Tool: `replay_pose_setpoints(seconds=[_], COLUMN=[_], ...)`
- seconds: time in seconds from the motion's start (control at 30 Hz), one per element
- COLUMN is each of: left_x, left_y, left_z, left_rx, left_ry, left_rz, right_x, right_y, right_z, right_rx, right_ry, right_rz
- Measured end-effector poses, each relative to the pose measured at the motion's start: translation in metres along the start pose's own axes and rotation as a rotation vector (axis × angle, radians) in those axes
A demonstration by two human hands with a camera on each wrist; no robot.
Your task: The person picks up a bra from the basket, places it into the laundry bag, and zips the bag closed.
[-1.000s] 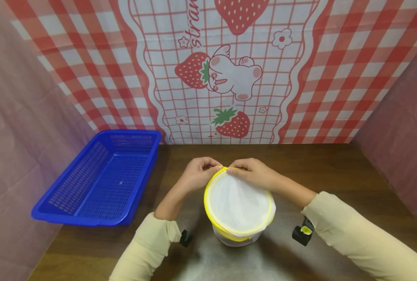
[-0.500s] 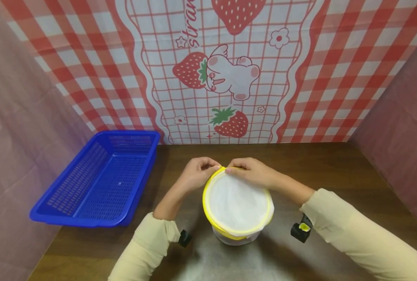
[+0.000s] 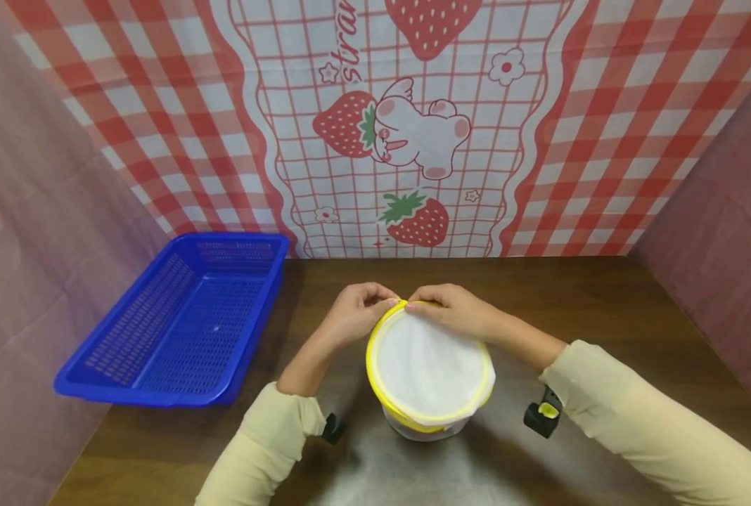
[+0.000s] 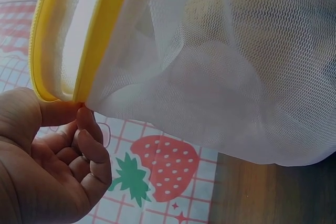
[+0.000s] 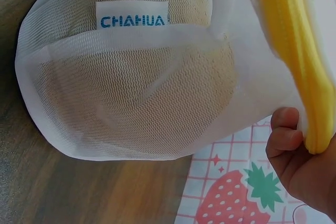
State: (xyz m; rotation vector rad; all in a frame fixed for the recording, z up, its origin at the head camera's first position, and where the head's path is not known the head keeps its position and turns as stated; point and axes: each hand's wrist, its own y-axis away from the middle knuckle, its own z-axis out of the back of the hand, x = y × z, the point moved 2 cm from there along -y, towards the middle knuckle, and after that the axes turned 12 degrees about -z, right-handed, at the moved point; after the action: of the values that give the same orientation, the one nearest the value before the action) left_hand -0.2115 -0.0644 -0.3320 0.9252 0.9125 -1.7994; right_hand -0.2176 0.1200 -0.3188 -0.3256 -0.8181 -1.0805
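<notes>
A white mesh laundry bag (image 3: 431,369) with a yellow zipper rim stands on the table in the head view, its round top facing up. At the rim's far edge, my left hand (image 3: 359,313) pinches the yellow zipper band (image 4: 107,30) between thumb and forefinger; the other fingers curl below. Just to the right, my right hand (image 3: 454,309) grips the same rim, thumb on top and fingers curled behind the mesh. A white label (image 5: 132,15) reading CHAHUA shows on the bag's side in the right wrist view, where a tan tone comes through the mesh.
To the left on the wooden table (image 3: 578,302) sits a blue slatted plastic basket (image 3: 188,337). A red-and-white strawberry cloth (image 3: 407,140) hangs behind the table. Pinkish curtains (image 3: 53,197) close off both sides.
</notes>
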Motion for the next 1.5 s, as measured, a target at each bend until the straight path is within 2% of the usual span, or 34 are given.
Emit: replay_pose_setpoints(seconds=[0.53, 0.63, 0.8, 0.93, 1.17, 1.5], left_x=[-0.0015, -0.0022, -0.0026, -0.0025, -0.0043, -0.003], left_y=[0.0024, 0.0025, 0.0029, 0.0025, 0.0017, 0.0019], left_z=[-0.0019, -0.0024, -0.004, -0.0047, -0.0041, -0.0009], left_rx=[-0.014, -0.016, -0.003, -0.006, -0.004, -0.003], left_ry=[-0.028, -0.025, -0.014, -0.008, -0.007, -0.026], left_rz=[-0.005, -0.006, -0.006, -0.007, -0.01, 0.008], right_x=[-0.0035, -0.0029, -0.003, -0.0031, -0.0018, -0.002], right_y=[0.0042, 0.0041, 0.0046, 0.0046, 0.0038, 0.0051], right_z=[0.0015, 0.002, 0.0025, 0.0018, 0.0015, 0.0032], right_rx=[-0.015, -0.006, -0.004, -0.009, -0.007, -0.003], right_ry=[-0.007, 0.031, 0.155, 0.196, 0.151, 0.084], right_rz=[-0.018, -0.015, -0.011, -0.006, 0.02, 0.001])
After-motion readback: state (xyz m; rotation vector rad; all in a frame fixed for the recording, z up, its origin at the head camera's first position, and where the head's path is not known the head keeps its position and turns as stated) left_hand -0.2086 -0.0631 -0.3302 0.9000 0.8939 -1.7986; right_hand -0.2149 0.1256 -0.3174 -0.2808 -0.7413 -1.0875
